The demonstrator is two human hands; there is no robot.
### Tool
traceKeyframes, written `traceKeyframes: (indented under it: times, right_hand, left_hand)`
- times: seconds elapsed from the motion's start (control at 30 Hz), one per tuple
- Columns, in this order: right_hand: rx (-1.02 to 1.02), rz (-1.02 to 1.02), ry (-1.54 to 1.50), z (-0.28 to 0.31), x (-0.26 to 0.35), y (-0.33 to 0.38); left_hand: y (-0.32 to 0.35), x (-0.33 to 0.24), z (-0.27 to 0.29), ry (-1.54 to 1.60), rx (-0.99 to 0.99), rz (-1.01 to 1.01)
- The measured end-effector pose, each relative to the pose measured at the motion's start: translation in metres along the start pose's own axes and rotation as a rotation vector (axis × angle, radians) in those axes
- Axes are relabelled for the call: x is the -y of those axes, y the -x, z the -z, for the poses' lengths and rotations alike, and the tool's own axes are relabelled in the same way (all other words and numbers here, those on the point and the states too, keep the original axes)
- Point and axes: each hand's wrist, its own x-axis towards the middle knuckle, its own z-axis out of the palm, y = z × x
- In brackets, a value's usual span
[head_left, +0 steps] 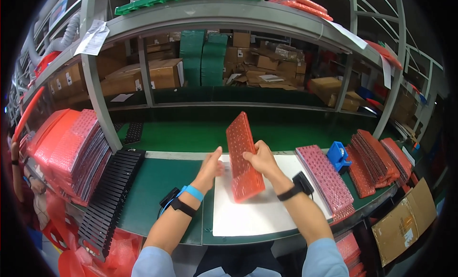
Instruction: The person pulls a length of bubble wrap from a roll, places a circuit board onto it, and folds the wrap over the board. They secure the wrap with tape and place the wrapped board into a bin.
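Observation:
My right hand (263,158) grips a red bubble-wrap package (241,143), thumb on its near face and the other fingers out of sight behind it. The package is flat and rectangular, held tilted on its edge above a white sheet (257,218) on the green table. Just left of it, my left hand (210,170) is in the air with its thumb raised and fingers partly curled, holding nothing. A blue band and a black strap circle my left wrist; another black strap is on my right wrist.
A tall stack of red bubble-wrapped sheets (71,153) stands at left, beside a black slotted rack (112,203). At right lie a pink bubble-wrapped stack (325,179), a blue tape dispenser (338,156) and red bubble-wrap packages (377,157). A green belt (191,133) runs behind, under a grey frame.

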Motion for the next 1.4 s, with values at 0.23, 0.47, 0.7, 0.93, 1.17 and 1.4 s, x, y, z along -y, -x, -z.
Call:
traceKeyframes:
  times: [0.23, 0.47, 0.7, 0.93, 1.17, 1.4]
  right_hand:
    - [-0.074, 0.364, 0.175, -0.011, 0.065, 0.085]
    - [0.165, 0.49, -0.222, -0.015, 0.043, 0.081]
    - [0.25, 0.386, -0.36, -0.011, 0.038, 0.079]
    - [0.213, 0.358, -0.407, -0.016, 0.037, 0.079]
    - [0.2, 0.383, -0.33, -0.013, 0.04, 0.078]
    - [0.107, 0.42, -0.223, -0.009, 0.049, 0.082]
  left_hand:
    - [0.027, 0.005, -0.032, 0.64, 0.189, -0.009]
    - [0.015, 0.016, -0.016, 0.595, 0.29, -0.077]
    - [0.018, 0.006, -0.022, 0.541, 0.224, -0.134]
    - [0.017, 0.009, -0.016, 0.52, 0.239, -0.126]
    - [0.016, 0.007, -0.017, 0.545, 0.248, -0.103]
    - [0.014, 0.007, -0.02, 0.584, 0.227, -0.074]
